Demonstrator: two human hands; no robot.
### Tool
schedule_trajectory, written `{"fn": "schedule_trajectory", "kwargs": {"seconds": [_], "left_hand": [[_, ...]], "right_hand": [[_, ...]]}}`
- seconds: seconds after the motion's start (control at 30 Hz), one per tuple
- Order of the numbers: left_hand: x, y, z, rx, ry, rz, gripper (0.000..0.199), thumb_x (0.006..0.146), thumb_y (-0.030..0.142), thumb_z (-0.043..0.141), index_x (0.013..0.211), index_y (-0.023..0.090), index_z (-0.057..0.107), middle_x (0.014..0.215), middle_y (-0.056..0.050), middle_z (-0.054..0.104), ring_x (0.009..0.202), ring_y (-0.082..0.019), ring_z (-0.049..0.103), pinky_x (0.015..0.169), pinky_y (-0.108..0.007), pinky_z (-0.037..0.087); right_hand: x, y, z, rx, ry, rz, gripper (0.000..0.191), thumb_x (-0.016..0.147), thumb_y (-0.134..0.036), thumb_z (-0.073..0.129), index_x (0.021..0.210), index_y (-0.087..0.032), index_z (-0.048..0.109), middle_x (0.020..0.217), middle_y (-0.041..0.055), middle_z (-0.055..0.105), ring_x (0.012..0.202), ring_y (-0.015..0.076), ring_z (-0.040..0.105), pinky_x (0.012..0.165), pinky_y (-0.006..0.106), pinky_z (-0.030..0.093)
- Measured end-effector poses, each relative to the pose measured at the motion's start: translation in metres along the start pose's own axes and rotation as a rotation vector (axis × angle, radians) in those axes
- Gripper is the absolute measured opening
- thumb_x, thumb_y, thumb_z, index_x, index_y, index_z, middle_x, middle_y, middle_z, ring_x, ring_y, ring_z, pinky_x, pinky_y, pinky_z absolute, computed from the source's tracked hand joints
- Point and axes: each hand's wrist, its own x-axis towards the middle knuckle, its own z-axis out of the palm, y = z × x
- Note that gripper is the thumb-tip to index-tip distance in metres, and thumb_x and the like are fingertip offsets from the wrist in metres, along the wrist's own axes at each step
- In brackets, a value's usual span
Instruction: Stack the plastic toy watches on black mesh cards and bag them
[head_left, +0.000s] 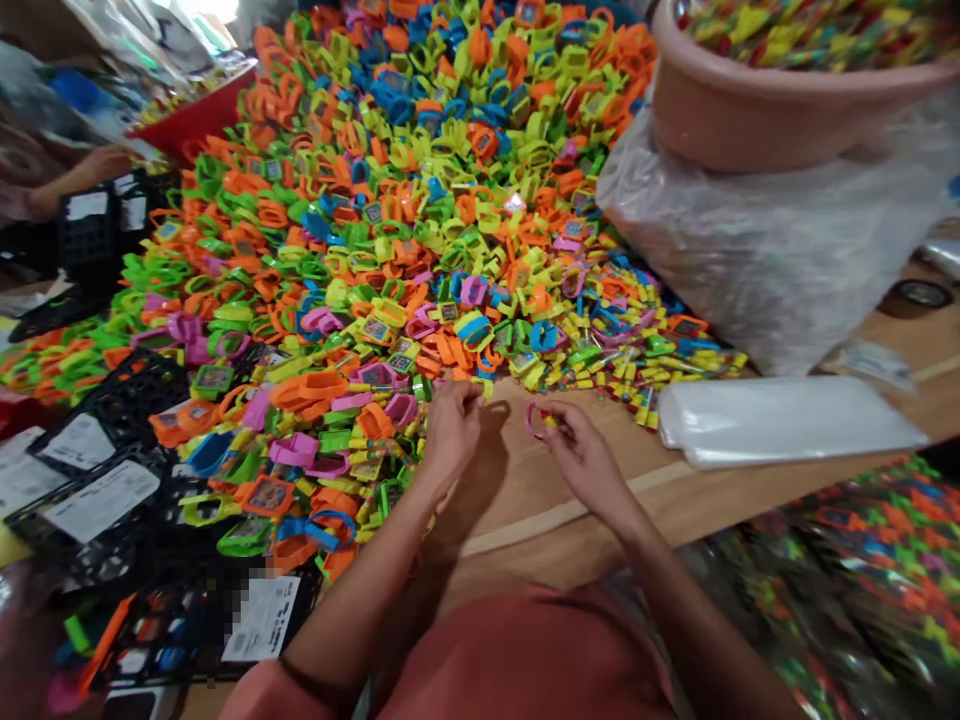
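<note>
My right hand (581,455) pinches a purple toy watch (534,420) by its band, above the bare wood of the table. A small yellow piece (551,421), like a wrapped candy tube, shows at the same fingertips. My left hand (452,425) is closed at the near edge of the heap, fingers curled together. Something small and yellow shows by its fingertips, but I cannot tell whether they hold it. Ahead rises a big heap of toy watches (420,250) in orange, green, yellow, blue and purple. Small yellow-and-red wrapped tubes (645,385) lie along its right foot.
A pink tub (780,120) of wrapped tubes stands on a clear plastic sack (750,240) at right. A stack of clear plastic bags (787,420) lies on the table (540,500). Black crates (97,500) with labels stand left. Another person's arm (82,180) reaches in upper left.
</note>
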Motion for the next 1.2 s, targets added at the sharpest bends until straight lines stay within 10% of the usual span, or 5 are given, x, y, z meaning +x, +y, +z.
{"fn": "schedule_trajectory", "kwargs": {"seconds": [0.47,1.2], "left_hand": [[-0.039,0.016,0.015,0.053,-0.028,0.522,0.030,0.097,0.005,0.050,0.113,0.018,0.072,0.099,-0.009,0.071,0.094,-0.024,0.059,0.081,-0.034,0.047],[-0.039,0.018,0.006,0.171,-0.073,0.632,0.027,0.098,0.005,0.051,0.095,0.020,0.073,0.093,-0.005,0.071,0.086,-0.023,0.048,0.077,-0.036,0.041]], "right_hand": [[-0.002,-0.022,0.007,0.546,-0.032,0.260,0.045,0.084,-0.051,0.078,0.117,-0.020,0.075,0.092,0.0026,0.073,0.076,0.0147,0.060,0.077,0.030,0.049],[-0.004,-0.025,-0.001,0.421,-0.132,0.267,0.043,0.090,-0.051,0.065,0.116,-0.017,0.071,0.065,-0.0031,0.057,0.059,0.0129,0.047,0.060,0.027,0.038]]}}
